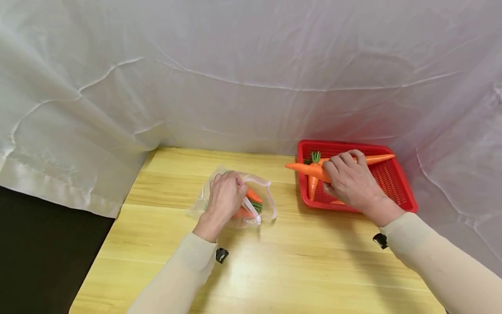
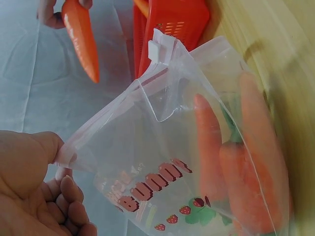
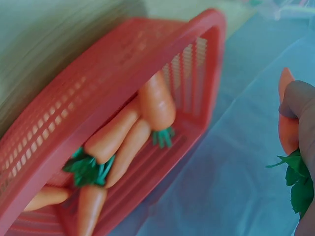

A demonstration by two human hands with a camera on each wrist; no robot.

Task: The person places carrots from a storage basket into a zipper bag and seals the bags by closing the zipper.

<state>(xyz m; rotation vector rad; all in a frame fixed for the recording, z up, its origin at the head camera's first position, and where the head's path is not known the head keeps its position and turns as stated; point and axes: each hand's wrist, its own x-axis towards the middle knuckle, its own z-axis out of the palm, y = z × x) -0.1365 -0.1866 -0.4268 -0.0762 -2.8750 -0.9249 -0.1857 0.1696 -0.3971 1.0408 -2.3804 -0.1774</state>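
Observation:
My left hand [image 1: 226,194] pinches the upper edge of a clear zip bag [image 2: 113,152] between thumb and fingers. The bag has a pale pink zip strip with a white slider [image 2: 153,51] and red lettering. Several carrots with green tops, one of them a slim carrot [image 2: 208,142], show through its clear side. My right hand [image 1: 353,181] grips an orange carrot [image 1: 303,169] over the red basket [image 1: 409,198], its pointed end toward the bag. Leafy greens [image 3: 301,187] hang from that carrot's other end in the right wrist view.
Several more carrots lie in the basket, including a short one [image 3: 157,105] with a green stub. The basket stands on the wooden table [image 1: 298,261] at the back right. A whitish cloth [image 1: 243,109] hangs behind the table and along its sides.

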